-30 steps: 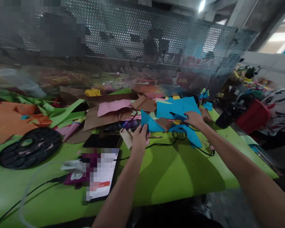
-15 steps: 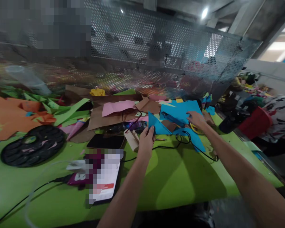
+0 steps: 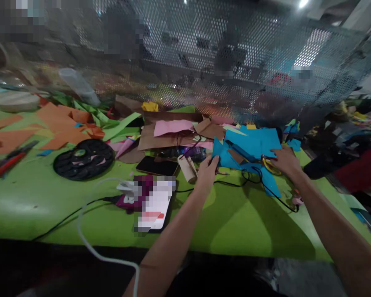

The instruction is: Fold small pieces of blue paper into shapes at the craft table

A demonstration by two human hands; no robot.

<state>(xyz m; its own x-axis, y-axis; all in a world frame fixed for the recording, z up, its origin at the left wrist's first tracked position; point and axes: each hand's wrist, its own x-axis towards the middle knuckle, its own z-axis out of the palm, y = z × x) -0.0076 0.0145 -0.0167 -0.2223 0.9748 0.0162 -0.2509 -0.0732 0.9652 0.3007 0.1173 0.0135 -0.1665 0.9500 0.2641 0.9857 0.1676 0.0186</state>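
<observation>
My left hand (image 3: 207, 167) pinches the left corner of a folded piece of blue paper (image 3: 223, 156), its thumb on top. At the right end of a larger blue sheet (image 3: 250, 138), my right hand (image 3: 287, 161) reaches in with its fingers apart, just above a yellow ring-shaped thing (image 3: 271, 167). A brown paper scrap (image 3: 235, 156) lies among the blue pieces, and a blue strip (image 3: 271, 185) hangs toward the table front. Beside my left hand is a pale cardboard tube (image 3: 188, 169). A thin black cable (image 3: 228, 184) loops below the paper.
Two phones, one dark (image 3: 157, 165) and one lit (image 3: 157, 206), lie left of my forearm beside a purple power strip (image 3: 132, 201). Farther left are a round black tray (image 3: 83, 160), orange paper (image 3: 64, 123) and red-handled pliers (image 3: 10, 163). A perforated metal screen (image 3: 198, 62) stands behind.
My view has turned left, so everything sits farther right. My right hand has moved right along the blue sheet, toward the yellow ring. My left hand keeps hold of the folded blue paper.
</observation>
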